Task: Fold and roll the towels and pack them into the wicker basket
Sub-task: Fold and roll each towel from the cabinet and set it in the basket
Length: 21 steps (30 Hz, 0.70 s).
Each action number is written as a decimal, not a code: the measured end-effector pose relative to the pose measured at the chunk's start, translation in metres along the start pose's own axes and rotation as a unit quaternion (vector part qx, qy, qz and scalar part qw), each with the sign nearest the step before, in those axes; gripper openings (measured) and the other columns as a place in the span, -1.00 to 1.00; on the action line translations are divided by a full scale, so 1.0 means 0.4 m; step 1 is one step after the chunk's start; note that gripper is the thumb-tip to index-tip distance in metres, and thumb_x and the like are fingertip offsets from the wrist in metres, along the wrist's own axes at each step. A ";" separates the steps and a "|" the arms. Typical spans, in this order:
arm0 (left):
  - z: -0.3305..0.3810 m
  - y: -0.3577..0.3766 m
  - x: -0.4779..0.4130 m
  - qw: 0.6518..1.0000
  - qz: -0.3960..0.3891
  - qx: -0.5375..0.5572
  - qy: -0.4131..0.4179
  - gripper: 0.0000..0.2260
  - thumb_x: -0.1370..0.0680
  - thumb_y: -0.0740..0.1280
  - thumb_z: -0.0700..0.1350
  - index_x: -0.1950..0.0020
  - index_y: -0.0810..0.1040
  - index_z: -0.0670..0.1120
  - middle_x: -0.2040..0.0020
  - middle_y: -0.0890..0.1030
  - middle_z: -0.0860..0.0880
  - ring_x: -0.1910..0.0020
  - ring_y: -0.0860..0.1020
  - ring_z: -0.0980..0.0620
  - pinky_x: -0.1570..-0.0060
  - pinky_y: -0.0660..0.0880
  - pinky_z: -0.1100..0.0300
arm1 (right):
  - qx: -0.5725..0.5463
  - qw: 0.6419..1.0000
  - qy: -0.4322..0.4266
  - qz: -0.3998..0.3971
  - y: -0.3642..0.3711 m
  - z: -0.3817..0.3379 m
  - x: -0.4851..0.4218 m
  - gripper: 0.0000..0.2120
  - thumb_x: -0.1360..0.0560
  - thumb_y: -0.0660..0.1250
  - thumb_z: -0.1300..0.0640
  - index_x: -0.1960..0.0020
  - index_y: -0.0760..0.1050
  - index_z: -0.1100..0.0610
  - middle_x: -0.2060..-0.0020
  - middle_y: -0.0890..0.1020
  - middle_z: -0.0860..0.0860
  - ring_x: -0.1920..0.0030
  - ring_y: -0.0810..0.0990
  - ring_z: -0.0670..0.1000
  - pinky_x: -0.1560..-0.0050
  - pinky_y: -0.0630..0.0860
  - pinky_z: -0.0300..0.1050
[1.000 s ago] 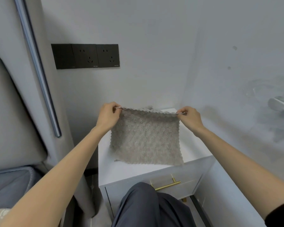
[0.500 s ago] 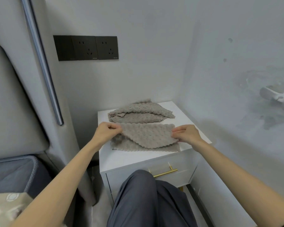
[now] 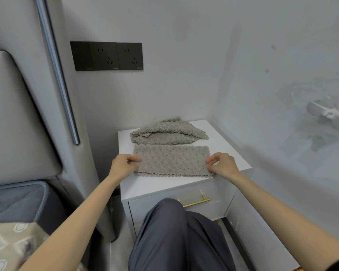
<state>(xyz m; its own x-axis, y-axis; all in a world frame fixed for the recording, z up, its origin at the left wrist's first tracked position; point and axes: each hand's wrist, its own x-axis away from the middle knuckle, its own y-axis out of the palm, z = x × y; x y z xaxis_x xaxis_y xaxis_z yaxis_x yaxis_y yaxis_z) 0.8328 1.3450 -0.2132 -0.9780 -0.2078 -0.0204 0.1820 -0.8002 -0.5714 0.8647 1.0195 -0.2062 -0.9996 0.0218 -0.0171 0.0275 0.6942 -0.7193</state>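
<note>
A grey-beige textured towel lies folded in half as a wide strip on the white nightstand. My left hand pinches its left end, and my right hand pinches its right end. Behind it, toward the wall, lies a loose pile of more towels of the same colour. No wicker basket is in view.
The nightstand has a drawer with a brass handle; my knee is right in front of it. A padded headboard and bed stand at the left, walls close behind and to the right, black wall sockets above.
The towel was held up spread by its top corners, then brought down and folded over onto itself; it now lies flat as a strip with both hands at its ends.
</note>
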 end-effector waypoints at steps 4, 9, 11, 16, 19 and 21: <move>-0.011 0.008 -0.010 0.997 0.006 -0.041 -0.062 -0.59 -0.52 0.37 -0.12 -0.35 0.42 -0.14 -0.36 0.35 -0.22 -0.20 0.45 -0.14 -0.11 0.39 0.13 | 0.035 0.997 0.068 -0.017 0.007 0.001 -0.019 -0.68 -0.39 0.42 0.21 -0.13 0.52 0.24 -0.03 0.58 0.20 0.13 0.49 0.04 0.13 0.47 -0.07; 0.007 0.021 -0.028 0.989 -0.028 0.042 -0.142 -0.46 -0.56 0.33 -0.07 -0.46 0.21 -0.16 -0.35 0.40 -0.18 -0.27 0.43 -0.14 -0.11 0.38 0.12 | 0.013 0.987 0.143 -0.073 0.013 -0.021 -0.033 -0.67 -0.42 0.39 0.05 0.28 0.24 0.11 0.36 0.32 0.04 0.33 0.32 0.04 0.40 0.23 -0.14; 0.017 0.028 -0.032 0.985 -0.043 0.057 -0.159 -0.52 -0.56 0.31 -0.09 -0.42 0.26 -0.18 -0.27 0.45 -0.16 -0.22 0.47 -0.14 -0.09 0.42 0.09 | 0.050 0.985 0.145 -0.078 0.014 -0.025 -0.039 -0.63 -0.38 0.41 0.09 0.32 0.20 0.12 0.40 0.31 0.02 0.34 0.34 0.04 0.43 0.20 -0.14; 0.021 0.045 -0.027 0.987 -0.059 0.072 -0.134 -0.94 -0.57 0.29 -0.17 0.10 0.50 -0.10 -0.02 0.55 -0.13 0.00 0.52 -0.09 -0.06 0.47 0.09 | 0.064 0.981 0.149 -0.106 0.008 -0.040 -0.051 -0.66 -0.37 0.43 0.21 0.37 0.26 0.13 0.47 0.34 0.03 0.46 0.33 -0.01 0.48 0.20 -0.22; 0.017 0.033 -0.018 0.988 -0.051 0.072 -0.128 -0.73 -0.51 0.37 -0.21 -0.18 0.43 -0.17 -0.13 0.54 -0.13 -0.10 0.54 -0.10 0.03 0.55 0.09 | 0.040 0.974 0.174 -0.139 0.008 -0.048 -0.057 -0.72 -0.37 0.39 0.26 0.32 0.27 0.15 0.43 0.32 0.06 0.47 0.29 0.01 0.48 0.20 -0.26; 0.019 0.018 -0.009 0.989 -0.052 0.049 -0.128 -0.55 -0.48 0.40 -0.25 -0.30 0.31 -0.19 -0.16 0.51 -0.16 -0.05 0.55 -0.10 0.25 0.53 0.21 | 0.033 0.974 0.170 -0.145 0.011 -0.052 -0.062 -0.76 -0.38 0.36 0.28 0.31 0.29 0.16 0.41 0.34 0.07 0.45 0.31 0.02 0.44 0.26 -0.24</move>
<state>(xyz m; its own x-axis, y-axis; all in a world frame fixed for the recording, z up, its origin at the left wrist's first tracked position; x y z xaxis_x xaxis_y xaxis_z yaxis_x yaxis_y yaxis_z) 0.8384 1.3356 -0.2110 -0.9361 -0.2467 0.2505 0.1022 -0.8726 -0.4776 0.8897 1.0370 -0.1945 -0.9060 0.0754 0.4164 -0.2681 0.6590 -0.7027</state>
